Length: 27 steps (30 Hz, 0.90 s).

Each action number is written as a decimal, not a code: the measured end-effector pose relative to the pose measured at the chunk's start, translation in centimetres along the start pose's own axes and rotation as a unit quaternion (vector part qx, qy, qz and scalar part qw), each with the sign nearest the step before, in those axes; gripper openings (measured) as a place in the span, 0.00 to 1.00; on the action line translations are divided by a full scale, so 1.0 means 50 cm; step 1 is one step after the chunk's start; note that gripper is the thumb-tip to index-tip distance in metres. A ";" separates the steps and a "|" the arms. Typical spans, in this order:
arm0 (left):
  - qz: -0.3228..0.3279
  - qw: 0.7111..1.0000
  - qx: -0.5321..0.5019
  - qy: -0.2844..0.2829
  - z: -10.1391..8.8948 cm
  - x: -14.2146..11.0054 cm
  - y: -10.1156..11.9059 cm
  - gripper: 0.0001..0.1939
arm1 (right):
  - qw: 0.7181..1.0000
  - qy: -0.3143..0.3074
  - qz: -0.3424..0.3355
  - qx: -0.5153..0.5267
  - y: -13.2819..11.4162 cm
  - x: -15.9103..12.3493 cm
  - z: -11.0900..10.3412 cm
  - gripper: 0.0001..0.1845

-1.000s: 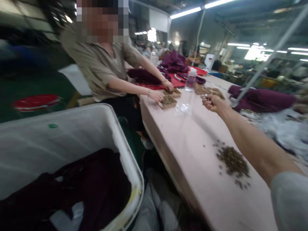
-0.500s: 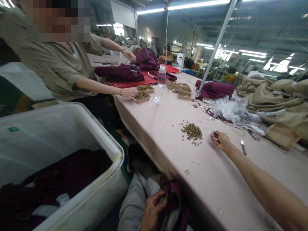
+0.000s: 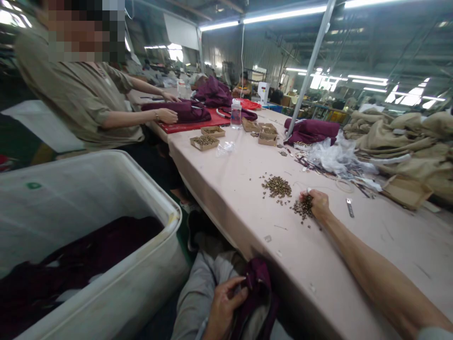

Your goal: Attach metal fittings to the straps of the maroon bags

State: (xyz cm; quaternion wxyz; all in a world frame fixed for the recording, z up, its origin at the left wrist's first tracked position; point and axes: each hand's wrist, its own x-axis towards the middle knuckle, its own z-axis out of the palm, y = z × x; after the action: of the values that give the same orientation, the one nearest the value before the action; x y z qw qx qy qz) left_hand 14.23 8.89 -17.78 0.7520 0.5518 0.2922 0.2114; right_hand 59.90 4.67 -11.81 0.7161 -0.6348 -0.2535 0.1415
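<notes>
My right hand (image 3: 317, 204) rests on the pink table (image 3: 247, 208), fingers curled over a small heap of brass-coloured metal pieces (image 3: 303, 208) right beside it. A larger pile of the same metal pieces (image 3: 277, 186) lies just to its left. My left hand (image 3: 222, 307) is down in my lap, closed on a fold of dark purple cloth (image 3: 256, 293) below the table edge.
A big white bin (image 3: 106, 198) with dark cloth stands at my left. A co-worker in a beige shirt (image 3: 78, 99) handles purple fabric on a red mat (image 3: 191, 123). Small cardboard trays (image 3: 204, 141), a water bottle (image 3: 236, 114), plastic wrap and beige garments (image 3: 399, 137) crowd the far side.
My right hand came back from the far trays to near the pile, and a small heap of pieces now lies under it. The co-worker's hands moved from the trays to the purple fabric.
</notes>
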 end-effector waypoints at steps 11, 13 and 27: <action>0.040 0.999 0.036 -0.009 0.013 -0.021 -0.008 0.22 | 0.923 -0.161 -0.095 -0.336 -0.087 -0.036 -0.120 0.09; 0.047 0.998 0.042 -0.008 0.015 -0.027 -0.010 0.21 | 0.904 -0.168 -0.114 -0.377 -0.110 -0.051 -0.134 0.14; 0.076 0.995 0.061 -0.028 0.036 -0.030 -0.039 0.18 | 0.798 -0.268 -0.257 -0.474 -0.112 -0.436 -0.220 0.34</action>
State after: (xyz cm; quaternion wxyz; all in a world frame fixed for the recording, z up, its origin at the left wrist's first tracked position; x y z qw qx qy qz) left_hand 14.32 6.07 -18.92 0.7063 0.6230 0.2411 0.2342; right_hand 47.06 -16.86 -11.02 0.2394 -0.7429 -0.6248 -0.0213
